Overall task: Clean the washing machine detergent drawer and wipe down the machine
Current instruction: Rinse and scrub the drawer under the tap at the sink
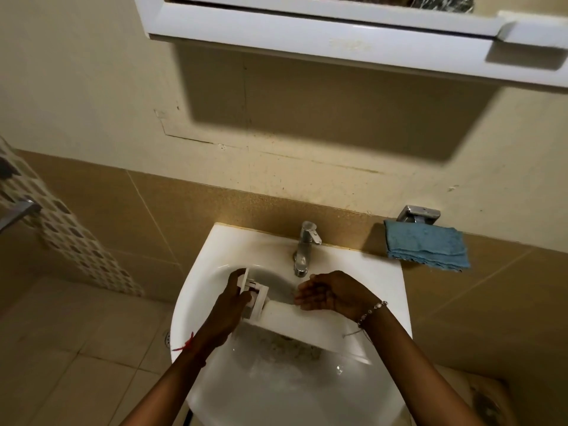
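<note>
The sink (276, 401) basin carries the detergent drawer (307, 321) laid across it; it looks like hard white plastic, probably light and stiff but slippery once wet; the left grip (233, 299) clasps its compartment end, fingers curled round the edge, a sound hold; the right grip (332, 292) is released, cupped under the tap (304, 247); beyond, a blue cloth (427, 247) sits by the wall

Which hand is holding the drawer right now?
The left hand: it grips one end of the drawer over the sink. The right hand is cupped open below the tap, gripping nothing.
</note>
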Demonstrator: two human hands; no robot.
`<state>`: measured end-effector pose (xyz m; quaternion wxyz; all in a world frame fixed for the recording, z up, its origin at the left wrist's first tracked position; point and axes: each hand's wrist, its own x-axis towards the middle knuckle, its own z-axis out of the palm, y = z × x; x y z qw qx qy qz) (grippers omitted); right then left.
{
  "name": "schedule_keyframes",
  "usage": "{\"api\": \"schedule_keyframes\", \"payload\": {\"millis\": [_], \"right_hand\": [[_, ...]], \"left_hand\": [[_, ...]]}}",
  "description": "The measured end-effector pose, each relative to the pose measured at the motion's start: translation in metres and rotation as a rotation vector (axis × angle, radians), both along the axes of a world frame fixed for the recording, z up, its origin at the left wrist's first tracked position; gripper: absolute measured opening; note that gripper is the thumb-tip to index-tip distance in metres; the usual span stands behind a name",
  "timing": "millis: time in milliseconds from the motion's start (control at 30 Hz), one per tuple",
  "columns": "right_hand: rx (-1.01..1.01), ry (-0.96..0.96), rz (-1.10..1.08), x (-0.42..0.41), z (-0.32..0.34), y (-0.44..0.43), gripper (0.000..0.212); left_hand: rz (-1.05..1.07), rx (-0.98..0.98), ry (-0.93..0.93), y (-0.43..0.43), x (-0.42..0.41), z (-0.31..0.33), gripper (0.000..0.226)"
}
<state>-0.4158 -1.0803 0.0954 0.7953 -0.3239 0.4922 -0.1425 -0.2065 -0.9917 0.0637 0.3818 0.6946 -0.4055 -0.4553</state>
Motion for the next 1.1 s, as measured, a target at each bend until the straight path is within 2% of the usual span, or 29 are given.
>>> {"api": "schedule_keyframes", "payload": {"millis": [100, 233, 300, 400, 600, 667, 767, 833, 967, 1033, 1100], "right_hand": [[-0.035, 0.046, -0.005, 0.000, -0.003, 0.001, 0.033], [0.145, 0.018, -0.199, -0.001, -0.024, -0.007, 0.033], [0.247, -0.086, -0.361, 0.001, -0.040, -0.009, 0.032], [0.331, -0.257, -0.548, 0.010, -0.062, -0.013, 0.030], [0.372, -0.377, -0.592, 0.037, -0.072, -0.019, 0.024], [0.352, -0.366, -0.510, 0.041, -0.071, -0.020, 0.017], [0.295, -0.303, -0.258, 0.040, -0.066, -0.017, 0.006], [0.305, -0.234, -0.102, 0.036, -0.062, -0.011, 0.012], [0.245, -0.072, 0.248, 0.024, -0.050, 0.000, 0.038], [0.163, 0.049, 0.454, 0.013, -0.041, 0.006, 0.038], [0.006, 0.249, 0.588, 0.002, -0.036, 0.006, 0.035]], "left_hand": [[0.019, -0.124, -0.088, 0.021, -0.006, -0.010, 0.055], [0.029, -0.271, -0.164, 0.052, -0.019, -0.019, 0.058], [0.061, -0.270, -0.141, 0.060, -0.021, -0.030, 0.063], [0.060, -0.226, -0.017, 0.064, -0.023, -0.029, 0.058], [0.028, -0.106, -0.039, 0.069, -0.020, -0.023, 0.055], [0.035, -0.070, -0.063, 0.068, -0.020, -0.023, 0.053], [0.068, -0.051, -0.068, 0.067, -0.020, -0.023, 0.042], [0.088, -0.030, -0.073, 0.067, -0.018, -0.023, 0.037], [0.079, -0.009, -0.091, 0.065, -0.017, -0.023, 0.030], [0.089, 0.013, -0.092, 0.063, -0.017, -0.023, 0.027], [0.105, 0.039, -0.097, 0.062, -0.016, -0.024, 0.026]]}}
